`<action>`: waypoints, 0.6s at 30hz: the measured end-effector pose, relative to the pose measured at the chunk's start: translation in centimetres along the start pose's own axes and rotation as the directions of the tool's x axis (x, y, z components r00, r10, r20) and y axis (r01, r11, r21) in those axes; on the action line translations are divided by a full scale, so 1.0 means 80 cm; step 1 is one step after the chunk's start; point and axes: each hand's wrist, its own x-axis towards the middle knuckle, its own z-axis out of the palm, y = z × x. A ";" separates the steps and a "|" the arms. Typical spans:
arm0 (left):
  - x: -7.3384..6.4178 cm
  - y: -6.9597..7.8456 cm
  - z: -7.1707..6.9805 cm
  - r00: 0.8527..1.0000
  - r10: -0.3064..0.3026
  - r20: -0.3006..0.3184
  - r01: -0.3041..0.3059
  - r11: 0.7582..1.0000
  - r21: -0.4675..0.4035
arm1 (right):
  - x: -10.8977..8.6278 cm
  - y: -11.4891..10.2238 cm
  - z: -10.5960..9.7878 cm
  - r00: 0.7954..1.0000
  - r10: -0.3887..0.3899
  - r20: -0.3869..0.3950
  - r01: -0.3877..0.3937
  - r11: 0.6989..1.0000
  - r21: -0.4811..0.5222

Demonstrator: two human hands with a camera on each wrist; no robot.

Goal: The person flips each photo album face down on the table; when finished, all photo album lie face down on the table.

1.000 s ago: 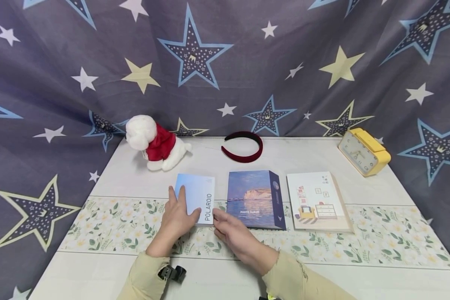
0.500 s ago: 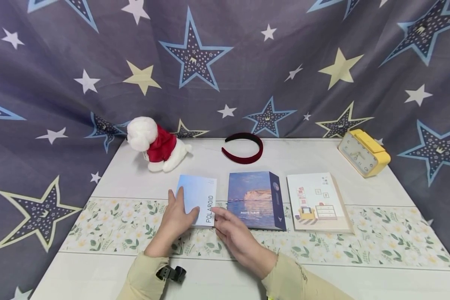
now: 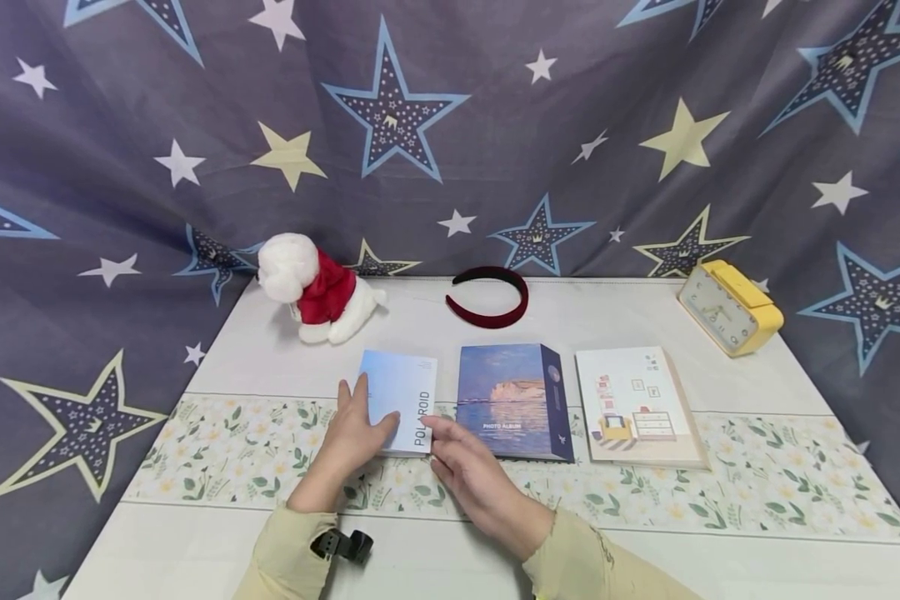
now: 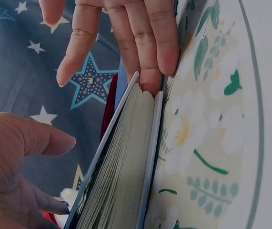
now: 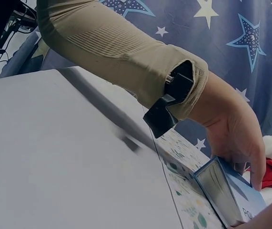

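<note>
A light blue POLAROID album [image 3: 401, 387] lies on the table in the head view. At its left side is my left hand [image 3: 348, 437], fingers spread along the edge and the thumb over the cover. My right hand [image 3: 483, 479] touches the lower right edge, its index fingertip over the cover. The left wrist view shows the album's page edges [image 4: 121, 157] between two covers, with the right fingers [image 4: 143, 40] extended against the far end. From the right wrist view, the left hand [image 5: 236, 129] bends over the album's top; part of its fingers is hidden.
Just to the right lie a dark blue photo album [image 3: 502, 400] and a white book [image 3: 637, 404] with a room drawing. Behind stand a white plush dog [image 3: 322, 287] in red, a dark red headband [image 3: 495, 321] and a yellow alarm clock [image 3: 731, 307].
The light blue album has shifted very slightly right, closer to the photo album. My right index fingertip has come a little further over its edge. The head view has drifted slightly.
</note>
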 end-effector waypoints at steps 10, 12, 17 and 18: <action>0.000 -0.002 -0.003 1.000 0.001 0.009 -0.001 1.000 -0.010 | 0.001 0.001 0.001 1.000 -0.005 0.011 0.005 1.000 0.001; 0.001 -0.003 -0.003 1.000 -0.003 0.012 0.004 1.000 -0.014 | 0.001 0.000 0.002 1.000 -0.009 0.012 0.009 1.000 0.002; 0.002 -0.005 -0.003 1.000 -0.015 0.017 0.015 1.000 -0.021 | 0.001 0.000 0.003 1.000 -0.021 0.012 0.021 1.000 0.004; 0.002 -0.005 -0.004 1.000 -0.017 0.018 0.018 1.000 -0.021 | 0.001 0.000 0.003 1.000 -0.023 0.012 0.022 1.000 0.005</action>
